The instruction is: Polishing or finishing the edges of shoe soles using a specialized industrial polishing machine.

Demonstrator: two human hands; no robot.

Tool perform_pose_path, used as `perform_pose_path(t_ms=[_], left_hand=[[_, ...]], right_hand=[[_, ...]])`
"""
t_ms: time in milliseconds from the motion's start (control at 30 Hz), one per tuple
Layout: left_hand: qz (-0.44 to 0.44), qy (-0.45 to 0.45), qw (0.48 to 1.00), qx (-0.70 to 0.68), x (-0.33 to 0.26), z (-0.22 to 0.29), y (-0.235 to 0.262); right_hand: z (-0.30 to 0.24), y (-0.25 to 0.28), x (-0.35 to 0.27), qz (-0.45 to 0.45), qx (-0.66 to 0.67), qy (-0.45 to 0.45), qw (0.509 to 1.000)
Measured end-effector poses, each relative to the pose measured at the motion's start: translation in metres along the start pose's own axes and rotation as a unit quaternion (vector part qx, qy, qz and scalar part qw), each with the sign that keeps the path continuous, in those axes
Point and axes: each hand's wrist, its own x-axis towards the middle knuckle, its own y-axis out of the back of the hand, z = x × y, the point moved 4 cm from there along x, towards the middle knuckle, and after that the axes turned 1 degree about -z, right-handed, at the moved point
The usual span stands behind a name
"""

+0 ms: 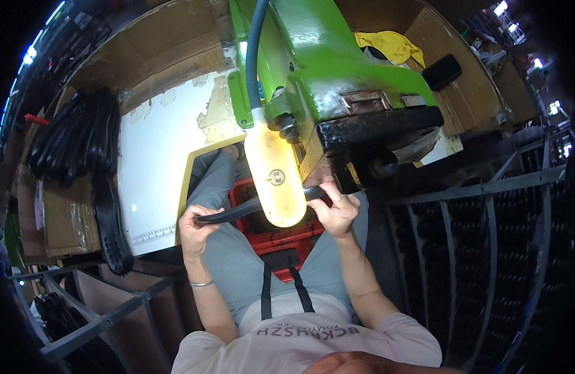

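Note:
My left hand and my right hand together hold a black rubber shoe sole, one hand at each end. The sole lies crosswise in front of me, below the head of a green machine. A glowing yellowish lamp on a blue hose hangs in front of the sole's middle and hides it. Under the sole sits a red crate between my knees. I am seated, in grey trousers.
A pile of black soles lies on the left over cardboard, and one long sole hangs by the white board. Grey metal racks stacked with soles stand on the right. Another rack frame is at lower left.

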Motion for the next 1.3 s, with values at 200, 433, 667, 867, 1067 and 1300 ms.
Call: perform_pose_path(t_ms=[200, 433, 667, 867, 1067, 1300], left_hand=[[-0.003, -0.171, 0.872, 0.459, 0.025, 0.033, -0.112], [0.037, -0.142, 0.975, 0.168, 0.032, -0.030, -0.144], [0.058, -0.086, 0.988, -0.110, 0.024, -0.056, -0.182], [0.062, -0.102, 0.988, -0.095, 0.023, -0.068, -0.175], [0.020, -0.053, 0.992, -0.116, 0.021, -0.044, -0.162], [0.024, -0.102, 0.952, -0.288, 0.019, -0.020, -0.122]], right_hand=[[0.001, -0.003, 0.001, -0.007, 0.011, -0.001, 1.000], [0.047, -0.016, -0.035, -0.005, 0.179, -0.185, 0.966], [0.149, -0.032, -0.144, 0.072, 0.501, -0.401, 0.763], [0.148, 0.028, -0.123, 0.172, 0.381, -0.386, 0.822], [0.089, 0.112, -0.039, 0.089, 0.114, -0.288, 0.947], [0.038, 0.081, 0.014, 0.012, 0.066, -0.241, 0.968]])
